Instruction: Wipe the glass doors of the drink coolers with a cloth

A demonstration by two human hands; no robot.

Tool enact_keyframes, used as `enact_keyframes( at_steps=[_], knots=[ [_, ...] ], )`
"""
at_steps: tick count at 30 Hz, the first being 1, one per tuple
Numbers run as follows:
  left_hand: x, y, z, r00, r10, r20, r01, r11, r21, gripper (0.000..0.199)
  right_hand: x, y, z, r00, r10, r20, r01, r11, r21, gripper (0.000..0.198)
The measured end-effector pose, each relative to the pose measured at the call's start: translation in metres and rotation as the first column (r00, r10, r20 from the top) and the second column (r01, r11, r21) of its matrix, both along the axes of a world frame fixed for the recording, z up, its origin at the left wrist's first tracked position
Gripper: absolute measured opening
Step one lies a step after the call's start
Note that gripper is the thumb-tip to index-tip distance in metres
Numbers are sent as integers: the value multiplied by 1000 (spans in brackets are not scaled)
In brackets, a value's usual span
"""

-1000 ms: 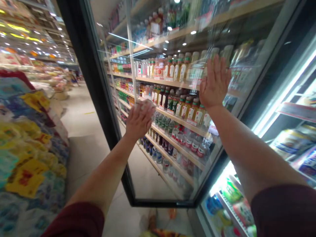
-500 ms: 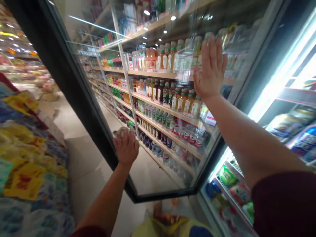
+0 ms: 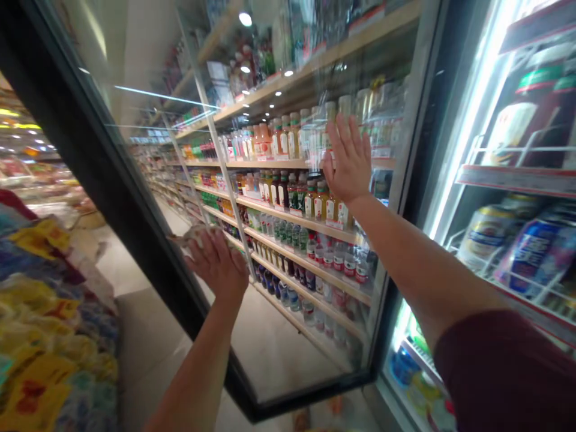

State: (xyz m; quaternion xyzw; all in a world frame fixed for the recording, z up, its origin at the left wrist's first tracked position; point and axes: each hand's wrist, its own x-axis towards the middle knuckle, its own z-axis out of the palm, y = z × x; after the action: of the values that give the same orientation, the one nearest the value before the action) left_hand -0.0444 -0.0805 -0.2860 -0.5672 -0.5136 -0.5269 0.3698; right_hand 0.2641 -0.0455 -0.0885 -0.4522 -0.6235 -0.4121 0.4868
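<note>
Left grip (image 3: 218,264) holds a pale, crumpled cloth (image 3: 188,235) under its outstretched fingers, against the lower left part of a glass door (image 3: 110,180); how far the fingertips curl around it, I cannot tell. Cloth and fingers lie just beside the door's black side frame. Higher up and to the right, the right grip (image 3: 348,163) is spread wide, palm flat to the glass. A dark maroon sleeve (image 3: 499,366) covers the upper part of the right arm.

Shelves (image 3: 310,225) crowded with bottles show in the glass around the 2 grips; whether seen through it or mirrored, I cannot tell. The door stands ajar beside a lit cooler, where a bright light strip (image 3: 468,126) runs along the edge. On the cooler's wire racks are a green-ringed bottle (image 3: 510,129), a pale can (image 3: 483,237) and a blue can (image 3: 533,255). Far left, past the frame, bagged goods (image 3: 85,342) are heaped beside the floor (image 3: 139,324), with a yellow sign (image 3: 33,384) among them.
</note>
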Motion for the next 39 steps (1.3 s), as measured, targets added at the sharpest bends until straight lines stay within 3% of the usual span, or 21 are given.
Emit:
enact_keyframes(
  at_steps=[2, 4, 6, 8, 10, 13, 15, 16, 18, 20, 22, 24, 27, 29, 30, 31, 33, 36, 37, 39],
  knots=[
    [17, 4, 18, 998, -16, -56, 19, 998, 57, 67, 1, 3, 0, 1000, 9, -3, -9, 1000, 23, 60],
    [37, 7, 23, 956, -83, -281, 102, 993, 54, 65, 1, 6, -1, 1000, 28, 0, -28, 999, 26, 60],
    [47, 10, 30, 833, -169, -527, 182, 983, -29, 61, 2, 7, -1, 999, 41, 0, -41, 999, 34, 60],
    [42, 14, 54, 743, -217, -633, 195, 975, -105, 60, 2, 8, -1, 999, 51, -5, -51, 998, 41, 60],
    [26, 16, 93, 793, -206, -573, 185, 978, -97, 61, 2, 9, -2, 997, 71, -10, -70, 997, 44, 60],
    [1, 17, 152, 965, -125, -232, 136, 990, 31, 61, 1, 11, -3, 995, 99, -13, -99, 993, 61, 59],
    [-4, 18, 170, 994, -97, -52, 102, 990, 103, 61, 1, 12, -3, 994, 112, -13, -110, 991, 80, 59],
    [-2, 19, 171, 995, -88, -40, 93, 989, 119, 62, 0, 12, -3, 993, 117, -14, -115, 990, 86, 58],
    [6, 21, 165, 971, -92, -221, 112, 991, 79, 63, 0, 12, -3, 992, 126, -20, -124, 989, 80, 58],
    [13, 22, 163, 854, -138, -502, 138, 990, -37, 61, -1, 11, -2, 991, 133, -29, -131, 990, 60, 58],
    [14, 22, 179, 728, -197, -656, 142, 980, -136, 56, -1, 10, -2, 989, 141, -35, -140, 989, 37, 59],
    [7, 22, 213, 762, -196, -617, 152, 981, -123, 55, -2, 9, -2, 989, 143, -36, -142, 990, 24, 60],
    [1, 25, 268, 956, -125, -266, 144, 988, 51, 66, -2, 11, -2, 992, 124, -36, -123, 992, 32, 59],
    [10, 28, 287, 991, -114, -68, 122, 985, 124, 74, -1, 12, -2, 992, 122, -32, -121, 992, 47, 59],
    [19, 28, 289, 992, -116, -51, 121, 985, 126, 75, -1, 13, -2, 992, 124, -28, -122, 991, 56, 59],
    [29, 28, 289, 988, -120, -96, 130, 986, 106, 73, -1, 15, -3, 992, 125, -24, -123, 990, 65, 59],
    [49, 26, 285, 928, -148, -342, 157, 988, 0, 65, 0, 17, -3, 993, 116, -17, -114, 990, 87, 59],
    [56, 26, 299, 713, -210, -668, 168, 977, -128, 58, 0, 18, -3, 995, 95, -10, -94, 991, 99, 59],
    [51, 30, 312, 695, -199, -691, 169, 979, -113, 57, 0, 18, -3, 996, 89, -9, -88, 992, 92, 59],
    [33, 46, 344, 793, -124, -596, 159, 987, 5, 60, -1, 17, -3, 997, 71, -12, -70, 995, 71, 60]
  ],
)
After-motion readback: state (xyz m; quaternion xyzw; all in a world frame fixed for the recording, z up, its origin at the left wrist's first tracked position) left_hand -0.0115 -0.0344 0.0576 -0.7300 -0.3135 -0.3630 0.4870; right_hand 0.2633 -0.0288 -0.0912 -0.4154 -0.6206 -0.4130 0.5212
